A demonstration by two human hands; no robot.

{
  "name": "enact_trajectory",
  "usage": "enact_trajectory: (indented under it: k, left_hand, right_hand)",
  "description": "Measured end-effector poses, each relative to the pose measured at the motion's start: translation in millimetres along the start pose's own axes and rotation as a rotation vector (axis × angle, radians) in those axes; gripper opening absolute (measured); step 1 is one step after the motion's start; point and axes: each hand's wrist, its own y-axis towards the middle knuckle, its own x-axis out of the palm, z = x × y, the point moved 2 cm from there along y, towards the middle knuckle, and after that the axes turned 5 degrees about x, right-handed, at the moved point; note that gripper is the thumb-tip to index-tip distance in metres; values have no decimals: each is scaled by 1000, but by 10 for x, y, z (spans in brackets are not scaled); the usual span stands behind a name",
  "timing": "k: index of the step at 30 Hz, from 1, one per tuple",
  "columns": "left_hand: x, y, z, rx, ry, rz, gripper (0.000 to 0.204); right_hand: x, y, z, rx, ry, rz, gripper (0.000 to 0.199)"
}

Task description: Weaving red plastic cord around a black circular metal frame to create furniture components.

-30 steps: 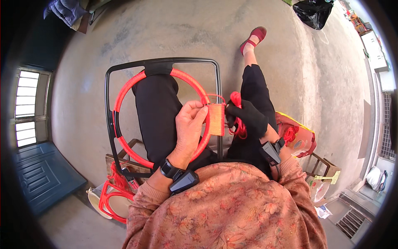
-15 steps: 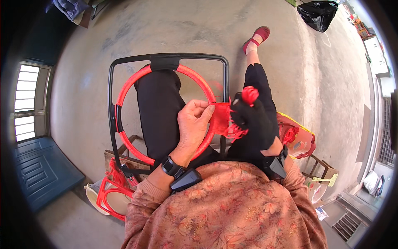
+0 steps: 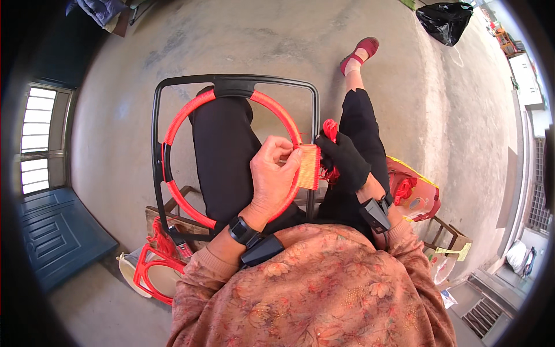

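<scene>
Here, frame (image 3: 316, 110): one, over your left thigh (image 3: 222, 156), bearing one red-wrapped ring (image 3: 273, 105).
Left hand (image 3: 270, 176): your fingers pinch one orange band's (image 3: 310, 168) corner.
Right hand (image 3: 347, 162): your fingers grasp one red cord bundle (image 3: 330, 129).

One left hand (image 3: 272, 176), one right hand (image 3: 348, 165): two hands in all, and one black rectangular frame (image 3: 317, 110)!
And here's one red-wrapped ring (image 3: 186, 115), one orange-red corded panel (image 3: 310, 168), one bundle of red cord (image 3: 330, 129); at the wrists it's one black wristwatch (image 3: 241, 231) plus two dark boxy devices (image 3: 263, 251); further out, two black trouser legs (image 3: 222, 156), one red shoe (image 3: 367, 46), one black plastic bag (image 3: 444, 23), one red bag (image 3: 426, 198) with yellow edging, one blue panelled door (image 3: 60, 237), and one slatted floor grate (image 3: 487, 317)!
</scene>
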Motion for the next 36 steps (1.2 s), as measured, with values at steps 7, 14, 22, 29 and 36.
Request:
enact_trajectory:
  k: [7, 14, 22, 29, 36]
  left_hand:
    - [-28, -9, -7, -47, 38, -52, 13]
    - [39, 13, -83, -276, -271, -72, 25]
    - [-35, 50, -109, -344, -393, 42, 23]
    - [-52, 3, -108, -359, -312, 2, 22]
    - [-22, 3, -196, -369, -224, -81, 19]
  right_hand:
    - [-6, -26, 43, 5, -36, -9, 16]
    - [-664, 79, 62, -131, 298, 120, 28]
    - [-2630, -441, 493, -270, 525, 791, 28]
    - [-2975, -841, 414, -298, 495, 774, 33]
    - [-1052, -461, 70, 72, -424, -20, 41]
